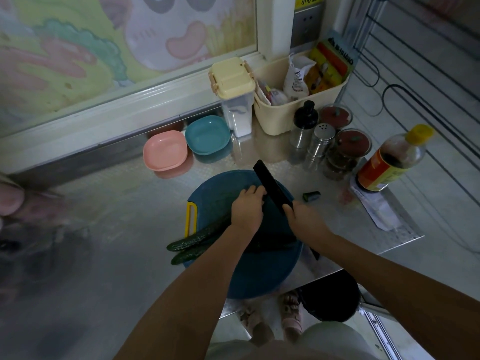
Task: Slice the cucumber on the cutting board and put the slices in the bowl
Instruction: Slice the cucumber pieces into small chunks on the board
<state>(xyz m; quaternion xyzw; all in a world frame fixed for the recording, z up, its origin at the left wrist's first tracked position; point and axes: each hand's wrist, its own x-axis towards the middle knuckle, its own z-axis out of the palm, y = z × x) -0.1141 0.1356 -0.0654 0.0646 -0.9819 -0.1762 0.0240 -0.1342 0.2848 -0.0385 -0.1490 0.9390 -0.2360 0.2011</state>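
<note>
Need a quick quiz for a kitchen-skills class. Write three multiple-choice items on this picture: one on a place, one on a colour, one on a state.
1. The cut cucumber end lies: A on the counter, right of the cutting board; B on the window ledge; C on the floor.
2. The blade of the knife is: A silver; B black; C white.
3. The left hand: A hangs idle; B lies flat on the counter; C holds the cucumber on the board.
Answers: 1 A, it sits on the steel beside the board; 2 B, the blade is dark all over; 3 C, its fingers curl over the cucumber.
</note>
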